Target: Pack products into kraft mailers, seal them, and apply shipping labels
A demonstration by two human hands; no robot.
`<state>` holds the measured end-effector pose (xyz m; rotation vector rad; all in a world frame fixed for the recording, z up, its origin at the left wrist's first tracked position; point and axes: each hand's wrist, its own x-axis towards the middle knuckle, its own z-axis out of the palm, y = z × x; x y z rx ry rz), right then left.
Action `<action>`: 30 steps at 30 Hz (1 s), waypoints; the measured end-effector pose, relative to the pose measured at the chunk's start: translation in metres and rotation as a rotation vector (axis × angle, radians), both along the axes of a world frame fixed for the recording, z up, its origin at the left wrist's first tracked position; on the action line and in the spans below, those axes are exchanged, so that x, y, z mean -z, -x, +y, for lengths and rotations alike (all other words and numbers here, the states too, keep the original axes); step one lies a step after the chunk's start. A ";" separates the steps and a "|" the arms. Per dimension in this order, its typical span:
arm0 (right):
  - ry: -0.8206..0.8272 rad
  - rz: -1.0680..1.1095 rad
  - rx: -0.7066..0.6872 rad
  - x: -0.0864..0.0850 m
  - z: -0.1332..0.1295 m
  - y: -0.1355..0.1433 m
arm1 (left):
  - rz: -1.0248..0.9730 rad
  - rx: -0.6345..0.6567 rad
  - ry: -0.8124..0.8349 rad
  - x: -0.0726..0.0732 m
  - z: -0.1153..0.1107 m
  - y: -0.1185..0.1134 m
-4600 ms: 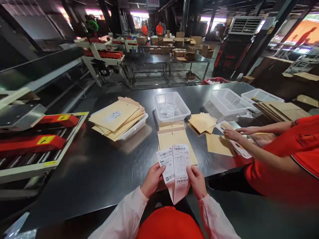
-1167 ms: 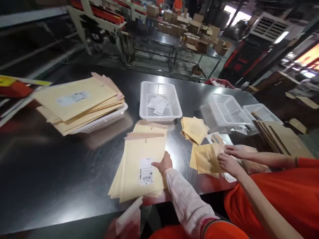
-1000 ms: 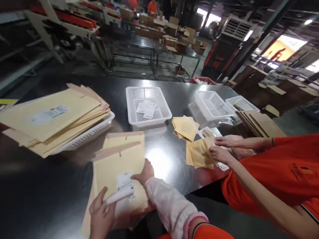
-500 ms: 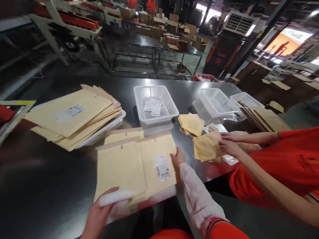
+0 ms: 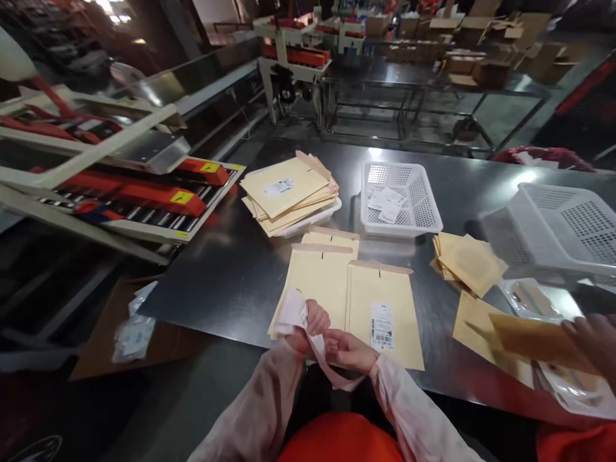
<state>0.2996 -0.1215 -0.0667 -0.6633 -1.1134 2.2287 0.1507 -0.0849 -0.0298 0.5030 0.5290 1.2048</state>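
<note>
Left hand (image 5: 310, 324) closed on a curled white paper label strip (image 5: 291, 311), one end upright above the fist, the rest looping down between the hands; right hand (image 5: 353, 351) beside it, fingers partly bent at the strip, pinch or mere contact cannot be told. Both are over the near edge of a dark, glossy table (image 5: 216, 295). Beneath and beyond: flat pale-yellow envelopes (image 5: 317, 276), overlapped at right by a pale-yellow envelope with a white printed label (image 5: 404, 295). Farther out, a white perforated plastic basket (image 5: 402, 231) contains loose white slips (image 5: 385, 199); to its left, an envelope pile (image 5: 283, 186) overhangs a second basket (image 5: 312, 223). Right side: small yellow envelopes (image 5: 471, 260), clear plastic packs (image 5: 577, 391), a translucent white basket (image 5: 572, 218). Room: roller conveyor with red guards (image 5: 187, 200) at left, open brown carton (image 5: 96, 346) with clear bags (image 5: 135, 327) below; far metal table (image 5: 380, 70) and cardboard boxes (image 5: 491, 70) beyond. Overlapping fingers hide part of the strip; its print is illegible. Co-worker's hand (image 5: 597, 340), at a yellow envelope (image 5: 543, 340), is cut off by the right edge and dim. Pile mostly hides its basket; lower left is dark, details unclear.
</note>
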 end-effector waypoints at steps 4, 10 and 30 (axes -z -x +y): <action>-0.041 -0.229 0.128 -0.012 0.009 0.000 | -0.175 0.045 -0.086 0.002 0.021 0.005; -0.084 -0.421 -0.016 -0.016 0.007 -0.020 | 0.022 -0.174 -0.004 0.013 0.055 0.039; -0.347 -0.695 0.566 -0.098 0.007 -0.001 | 1.182 -0.132 -0.484 -0.033 -0.054 0.030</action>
